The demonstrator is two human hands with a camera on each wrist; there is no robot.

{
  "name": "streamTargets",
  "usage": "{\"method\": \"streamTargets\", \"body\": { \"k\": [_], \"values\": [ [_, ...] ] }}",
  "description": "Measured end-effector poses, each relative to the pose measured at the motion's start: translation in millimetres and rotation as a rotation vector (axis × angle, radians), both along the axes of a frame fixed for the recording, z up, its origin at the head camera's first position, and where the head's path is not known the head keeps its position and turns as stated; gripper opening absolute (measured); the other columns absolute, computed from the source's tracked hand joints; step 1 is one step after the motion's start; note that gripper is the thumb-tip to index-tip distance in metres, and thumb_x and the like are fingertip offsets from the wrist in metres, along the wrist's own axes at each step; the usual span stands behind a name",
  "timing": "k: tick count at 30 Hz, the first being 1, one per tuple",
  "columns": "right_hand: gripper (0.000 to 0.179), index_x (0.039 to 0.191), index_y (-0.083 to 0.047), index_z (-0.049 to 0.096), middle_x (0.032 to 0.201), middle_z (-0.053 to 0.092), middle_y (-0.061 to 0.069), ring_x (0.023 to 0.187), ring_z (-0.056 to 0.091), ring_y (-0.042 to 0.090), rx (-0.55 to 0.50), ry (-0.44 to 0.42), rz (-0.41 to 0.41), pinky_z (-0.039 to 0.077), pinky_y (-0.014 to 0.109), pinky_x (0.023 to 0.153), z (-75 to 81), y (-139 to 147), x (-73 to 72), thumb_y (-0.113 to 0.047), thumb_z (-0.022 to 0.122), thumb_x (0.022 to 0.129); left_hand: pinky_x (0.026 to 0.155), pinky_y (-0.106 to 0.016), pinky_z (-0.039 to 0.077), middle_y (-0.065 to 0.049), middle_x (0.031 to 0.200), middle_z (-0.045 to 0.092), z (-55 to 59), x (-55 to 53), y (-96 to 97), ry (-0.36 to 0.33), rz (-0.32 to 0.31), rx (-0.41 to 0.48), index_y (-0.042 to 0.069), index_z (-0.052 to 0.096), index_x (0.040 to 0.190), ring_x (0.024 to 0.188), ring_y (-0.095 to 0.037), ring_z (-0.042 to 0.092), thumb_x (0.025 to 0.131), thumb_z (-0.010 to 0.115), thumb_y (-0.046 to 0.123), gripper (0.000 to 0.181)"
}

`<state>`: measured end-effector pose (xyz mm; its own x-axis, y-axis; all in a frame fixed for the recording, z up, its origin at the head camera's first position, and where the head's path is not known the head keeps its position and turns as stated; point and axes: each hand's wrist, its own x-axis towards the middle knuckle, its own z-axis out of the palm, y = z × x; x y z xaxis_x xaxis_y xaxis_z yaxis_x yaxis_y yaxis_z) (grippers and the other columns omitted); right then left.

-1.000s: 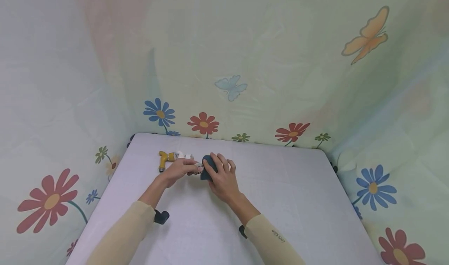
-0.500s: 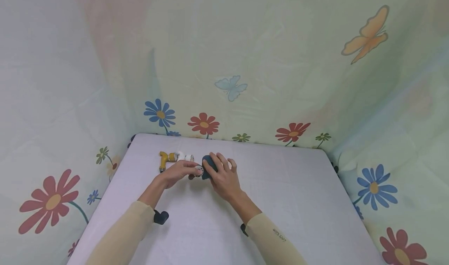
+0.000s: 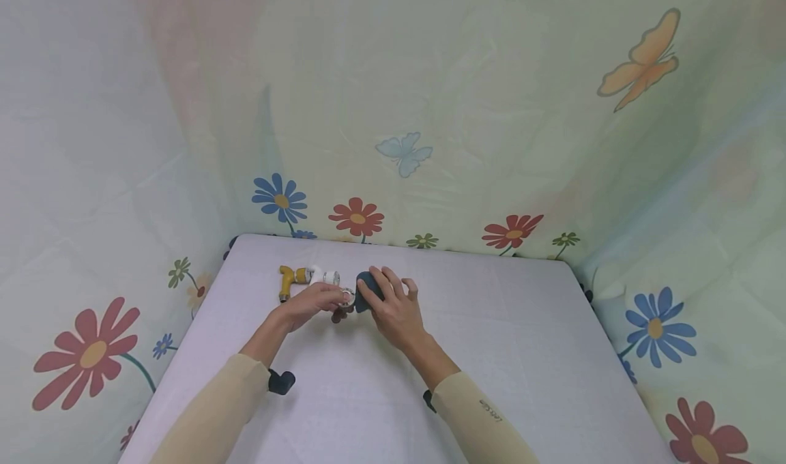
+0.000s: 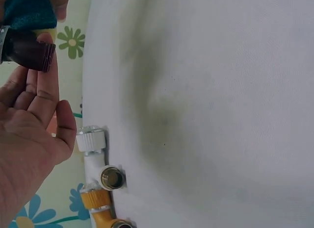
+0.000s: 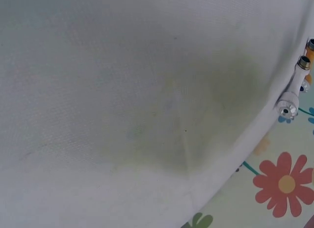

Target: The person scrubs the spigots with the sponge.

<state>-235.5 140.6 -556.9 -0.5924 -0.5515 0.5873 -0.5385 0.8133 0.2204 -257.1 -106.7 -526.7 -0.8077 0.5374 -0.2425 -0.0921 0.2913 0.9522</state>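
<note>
My left hand [image 3: 314, 301] holds a dark tap [image 4: 27, 49] by its pale round end, above the table. Its dark, ridged spout end sticks out past the fingers in the left wrist view. My right hand [image 3: 398, 315] grips a dark teal sponge [image 3: 366, 292] with fingers bent over it, right beside the tap. A strip of yellow shows along the sponge's lower edge [image 4: 46, 33] in the left wrist view. The right wrist view does not show the right hand.
A yellow tap [image 3: 286, 283] and a white tap [image 3: 329, 277] lie side by side on the white-covered table [image 3: 491, 355], just beyond the left hand. A curtain with printed flowers [image 3: 356, 218] stands behind the table's far edge.
The tap has turned in my left hand, so its dark part now shows lower, under the fingers. My right hand and the sponge have shifted slightly right. The two lying taps stay put.
</note>
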Motion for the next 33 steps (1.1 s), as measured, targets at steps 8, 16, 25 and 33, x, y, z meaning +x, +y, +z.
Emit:
{"method": "streamTargets", "body": {
  "k": [8,16,25,33],
  "values": [
    [0.073,0.147,-0.033,0.057,0.157,0.050,0.008,0.143,0.042,0.029,-0.040,0.017,0.002,0.031,0.053,0.102,0.3,2.3,-2.2,-0.032,0.089,0.082,0.118,-0.062,0.034,-0.025,0.125,0.071,-1.6,-0.5,-0.1,-0.012,-0.018,0.030,0.005,0.073,0.124,0.108,-0.024,0.071,0.105,0.056,0.044,0.047],
    [0.072,0.147,-0.032,0.057,0.157,0.050,0.009,0.143,0.042,0.030,-0.080,-0.001,0.001,0.031,0.054,0.101,0.8,4.6,-2.0,-0.031,0.089,0.082,0.119,-0.062,0.032,-0.022,0.123,0.073,-2.4,0.1,-0.5,-0.026,-0.022,0.057,0.000,0.069,0.128,0.109,-0.025,0.071,0.106,0.055,0.042,0.050],
    [0.071,0.149,-0.031,0.055,0.160,0.046,0.009,0.145,0.040,0.031,-0.139,-0.073,-0.016,0.031,0.053,0.103,2.6,7.7,-1.4,-0.032,0.087,0.085,0.121,-0.068,0.026,-0.008,0.112,0.078,-0.4,3.3,0.7,-0.027,-0.031,0.096,-0.005,0.067,0.130,0.112,-0.025,0.070,0.106,0.056,0.039,0.051],
    [0.086,0.158,-0.025,0.046,0.167,0.035,0.011,0.150,0.034,0.031,-0.335,-0.401,0.099,0.032,0.055,0.118,7.0,11.5,-3.2,-0.038,0.088,0.084,0.124,-0.065,0.023,-0.015,0.116,0.077,-7.1,4.9,-6.1,-0.050,0.022,0.130,0.003,0.069,0.130,0.115,-0.027,0.069,0.105,0.059,0.035,0.041]
  ]
}}
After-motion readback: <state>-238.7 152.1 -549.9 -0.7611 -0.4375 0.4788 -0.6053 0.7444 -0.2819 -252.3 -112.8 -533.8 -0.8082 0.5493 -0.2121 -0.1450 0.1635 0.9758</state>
